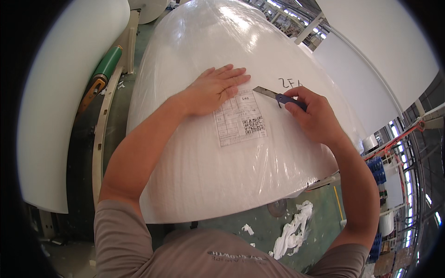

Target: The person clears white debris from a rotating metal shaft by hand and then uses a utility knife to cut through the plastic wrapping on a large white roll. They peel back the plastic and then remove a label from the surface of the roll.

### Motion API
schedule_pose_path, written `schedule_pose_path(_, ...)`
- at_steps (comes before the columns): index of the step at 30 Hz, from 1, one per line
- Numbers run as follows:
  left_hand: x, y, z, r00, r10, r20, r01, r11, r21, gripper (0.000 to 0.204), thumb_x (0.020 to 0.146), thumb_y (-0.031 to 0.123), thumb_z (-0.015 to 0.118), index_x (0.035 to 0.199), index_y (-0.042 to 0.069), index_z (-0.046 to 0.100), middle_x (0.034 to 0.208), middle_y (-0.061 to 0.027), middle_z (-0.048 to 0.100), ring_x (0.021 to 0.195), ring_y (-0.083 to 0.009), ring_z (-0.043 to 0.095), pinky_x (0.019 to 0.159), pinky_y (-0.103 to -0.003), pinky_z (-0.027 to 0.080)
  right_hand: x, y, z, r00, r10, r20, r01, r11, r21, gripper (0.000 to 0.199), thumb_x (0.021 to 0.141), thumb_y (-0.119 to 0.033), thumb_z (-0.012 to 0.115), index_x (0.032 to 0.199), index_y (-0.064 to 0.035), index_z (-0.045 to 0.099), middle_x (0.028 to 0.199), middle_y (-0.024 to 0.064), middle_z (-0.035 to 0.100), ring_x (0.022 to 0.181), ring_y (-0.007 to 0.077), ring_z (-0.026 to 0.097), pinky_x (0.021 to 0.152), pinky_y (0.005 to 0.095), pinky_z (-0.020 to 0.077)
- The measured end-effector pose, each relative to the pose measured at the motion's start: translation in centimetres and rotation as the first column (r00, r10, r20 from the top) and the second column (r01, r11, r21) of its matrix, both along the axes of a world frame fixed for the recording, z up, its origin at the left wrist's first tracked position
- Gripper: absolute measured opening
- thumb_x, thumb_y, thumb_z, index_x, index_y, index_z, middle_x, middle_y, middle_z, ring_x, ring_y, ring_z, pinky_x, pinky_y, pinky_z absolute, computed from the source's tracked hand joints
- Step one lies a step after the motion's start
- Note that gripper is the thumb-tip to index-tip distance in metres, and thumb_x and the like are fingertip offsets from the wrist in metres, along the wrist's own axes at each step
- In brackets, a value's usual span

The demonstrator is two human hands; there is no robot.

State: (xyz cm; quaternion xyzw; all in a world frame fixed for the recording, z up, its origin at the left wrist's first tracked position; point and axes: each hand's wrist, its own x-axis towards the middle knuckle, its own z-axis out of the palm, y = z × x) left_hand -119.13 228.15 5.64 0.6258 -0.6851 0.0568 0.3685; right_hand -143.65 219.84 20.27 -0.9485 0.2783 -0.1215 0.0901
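A big white roll [194,176] wrapped in clear, shiny plastic film fills the middle of the head view. On its upper side lies a printed paper label [232,121] with a square code, apparently beneath the film. My left hand [215,88] rests flat on the wrap, fingers stretched out, over the label's upper left corner. My right hand [313,111] grips a utility knife [289,99] by its dark blue handle. Its blade points left, the tip close to the label's top right edge; whether it touches the film I cannot tell. Dark handwriting [289,83] shows just beyond the knife.
Another large white roll [60,102] stands at the left, beside a green cylinder [109,62] and a pale rail [99,143]. White sheet material [357,74] hangs at the right. Crumpled white scraps [294,229] lie on the green floor near me.
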Motion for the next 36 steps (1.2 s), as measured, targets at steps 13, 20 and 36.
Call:
schedule_pose_path(13, -0.3, -0.5, -0.2, 1.000, 0.009, 0.001, -0.009, 1.000, 0.013, 0.047, 0.106, 0.030, 0.034, 0.152, 0.020, 0.038, 0.160, -0.0037, 0.030, 0.151, -0.0245, 0.017, 0.123, -0.043, 0.008, -0.5, -1.0, -0.5, 0.999, -0.014, 0.043, 0.013, 1.000, 0.028, 0.025, 0.093, -0.016, 0.064, 0.114, -0.0014, 0.065, 0.089, 0.0130, 0.070, 0.077, 0.0186, 0.063, 0.077, 0.0321, 0.0502)
schedule_pose_path(20, -0.3, -0.3, -0.1, 1.000, 0.008, 0.025, -0.008, 1.000, 0.008, 0.047, 0.107, 0.034, 0.030, 0.152, 0.020, 0.038, 0.161, -0.0016, 0.028, 0.151, -0.0234, 0.015, 0.123, -0.043, 0.010, -0.5, -1.2, -0.5, 0.998, 0.040, 0.039, -0.041, 0.999, 0.033, 0.025, 0.093, -0.015, 0.064, 0.113, -0.0014, 0.067, 0.088, 0.0115, 0.069, 0.078, 0.0173, 0.062, 0.076, 0.0312, 0.0500)
schedule_pose_path(36, -0.2, -0.8, -0.1, 1.000, 0.004, 0.013, -0.005, 0.999, 0.039, 0.048, 0.107, 0.032, 0.029, 0.153, 0.020, 0.036, 0.162, -0.0014, 0.027, 0.152, -0.0223, 0.014, 0.123, -0.042, 0.009, -2.3, -2.0, -0.3, 0.996, 0.086, 0.017, -0.087, 0.987, 0.135, 0.026, 0.091, -0.013, 0.064, 0.114, -0.0013, 0.068, 0.089, 0.0088, 0.070, 0.078, 0.0138, 0.062, 0.075, 0.0292, 0.0512)
